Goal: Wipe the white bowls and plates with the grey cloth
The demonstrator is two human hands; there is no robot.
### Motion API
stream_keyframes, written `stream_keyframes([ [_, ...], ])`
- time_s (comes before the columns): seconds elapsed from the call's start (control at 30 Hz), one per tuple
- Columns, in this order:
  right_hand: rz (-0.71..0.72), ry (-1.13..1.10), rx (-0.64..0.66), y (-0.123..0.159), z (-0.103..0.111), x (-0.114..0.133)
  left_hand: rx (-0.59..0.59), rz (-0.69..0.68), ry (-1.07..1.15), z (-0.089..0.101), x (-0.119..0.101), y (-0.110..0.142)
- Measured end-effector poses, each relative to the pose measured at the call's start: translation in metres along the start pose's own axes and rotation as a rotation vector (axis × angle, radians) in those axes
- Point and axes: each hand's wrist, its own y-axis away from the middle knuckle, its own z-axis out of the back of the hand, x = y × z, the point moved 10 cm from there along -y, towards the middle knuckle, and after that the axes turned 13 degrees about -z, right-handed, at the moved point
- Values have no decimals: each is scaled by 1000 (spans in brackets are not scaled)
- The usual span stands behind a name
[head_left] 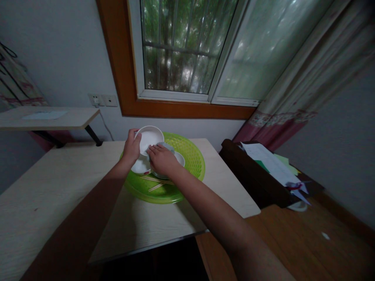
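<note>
White bowl [152, 136] held tilted above the green basket [195, 157], my left fingers [137, 139] clamped on its rim.
My right fingers [154, 150] lie close together at its lower edge; whether they grip anything I cannot tell. Beneath are more bowls [141, 166] and chopsticks [156, 180], the basket resting on the desk [228, 191].

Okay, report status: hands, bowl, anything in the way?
Left hand gripping upper white bowl. Right hand at its near edge, partly hiding it. Lower bowls, chopsticks beneath, in green basket.
</note>
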Motion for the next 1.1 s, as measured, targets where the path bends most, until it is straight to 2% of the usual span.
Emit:
stream_keyframes([
  [0.2,73,-98,-7,1,7,7,-16,13,17,1,-2,1],
  [0.53,16,98,-63,-5,17,-12,-27,163,257,-4,18,2],
  [0.67,-33,124,-75,-3,20,-21,84,121,176,-11,7,1],
  [0.73,-63,124,-75,-3,19,-23,97,79,94,-10,-1,0],
  [0.93,-37,119,-88,-4,16,-10,-2,-62,-91,6,-20,-2],
  [1.1,47,33,-46,1,11,11,-24,-92,-147,10,-20,-2],
])
